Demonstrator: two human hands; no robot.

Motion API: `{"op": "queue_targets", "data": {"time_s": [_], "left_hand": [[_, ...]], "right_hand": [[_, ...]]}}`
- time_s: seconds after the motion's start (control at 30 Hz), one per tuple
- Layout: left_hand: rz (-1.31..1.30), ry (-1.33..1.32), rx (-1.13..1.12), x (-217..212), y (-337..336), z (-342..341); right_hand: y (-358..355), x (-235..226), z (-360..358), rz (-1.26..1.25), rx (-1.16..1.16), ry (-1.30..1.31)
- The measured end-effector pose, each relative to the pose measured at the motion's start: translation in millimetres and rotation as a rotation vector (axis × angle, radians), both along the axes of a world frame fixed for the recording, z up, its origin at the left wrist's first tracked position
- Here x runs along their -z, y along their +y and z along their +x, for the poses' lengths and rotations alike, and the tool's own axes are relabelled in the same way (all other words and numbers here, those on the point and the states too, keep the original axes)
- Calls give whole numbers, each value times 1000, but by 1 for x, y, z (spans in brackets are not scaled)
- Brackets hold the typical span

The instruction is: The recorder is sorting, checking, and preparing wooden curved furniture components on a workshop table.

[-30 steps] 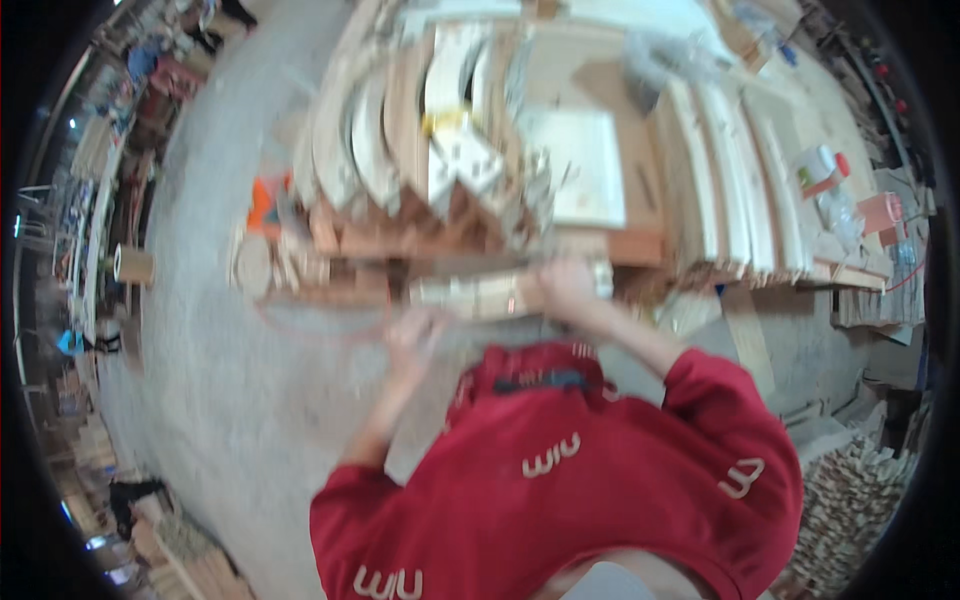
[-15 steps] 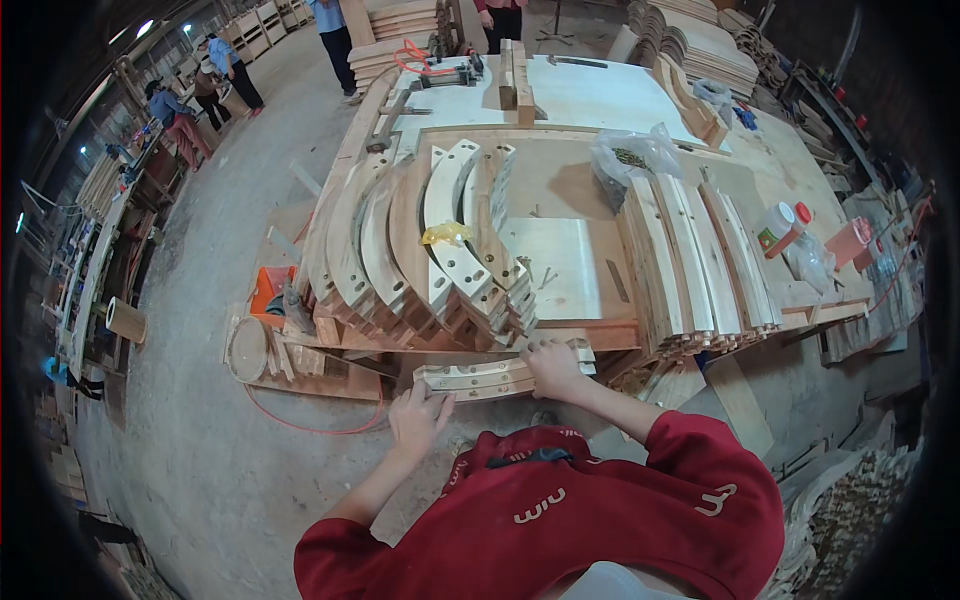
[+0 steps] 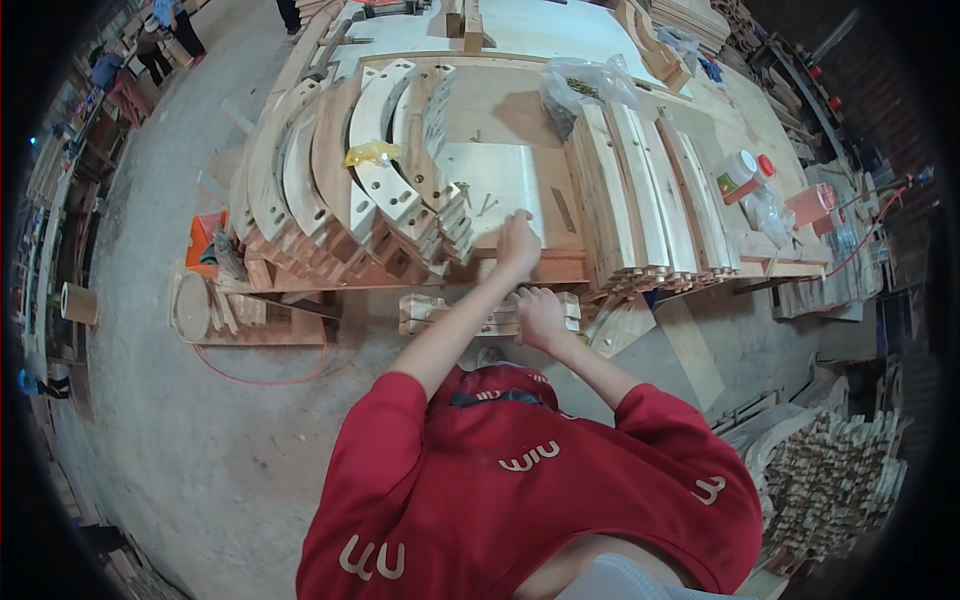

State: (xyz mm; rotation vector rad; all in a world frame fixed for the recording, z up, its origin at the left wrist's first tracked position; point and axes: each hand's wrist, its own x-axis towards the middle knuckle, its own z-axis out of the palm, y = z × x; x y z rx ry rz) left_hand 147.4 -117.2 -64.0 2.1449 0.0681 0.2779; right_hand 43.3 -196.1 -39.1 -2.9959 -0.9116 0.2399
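Just off the table's front edge lies a short stack of curved wooden pieces (image 3: 422, 312) with round holes. My right hand (image 3: 541, 320) rests on them toward their right end, its fingers curled over the wood. Crossing above the stack, my left forearm hides part of it. My left hand (image 3: 517, 245) is over the front edge of the table (image 3: 560, 262), fingers stretched forward and partly bent, with nothing visible in them. Close to its fingertips, a few loose screws (image 3: 487, 205) lie on the pale tabletop.
Curved, drilled wooden pieces (image 3: 330, 165) are stacked left, topped by a crumpled yellow bag (image 3: 372, 153). Wooden rails (image 3: 640, 200) stand stacked right. Behind are a plastic bag of screws (image 3: 590, 85) and a white bottle (image 3: 737, 168). An orange bin (image 3: 203, 243) sits left.
My left hand has left the left end of the wooden pieces and moved up and right over the table. The right hand stays on the stack. The whole view has shifted.
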Motion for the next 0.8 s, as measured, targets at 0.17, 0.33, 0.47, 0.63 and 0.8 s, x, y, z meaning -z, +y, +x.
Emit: {"op": "queue_targets", "data": {"time_s": [0.17,0.33,0.47,0.63,0.8], "left_hand": [[344,162,-350,23,16,56],[725,-58,-416,25,17,60],[992,-72,-163,26,37,65],[948,57,-328,32,53,76],[782,-86,-366,13,27,60]], "right_hand": [[-26,1,-3,47,65,5],[-49,16,9,82,79,-14],[-54,10,15,110,16,-45],[-55,31,16,137,-12,-123],[-57,14,7,124,31,-20]]}}
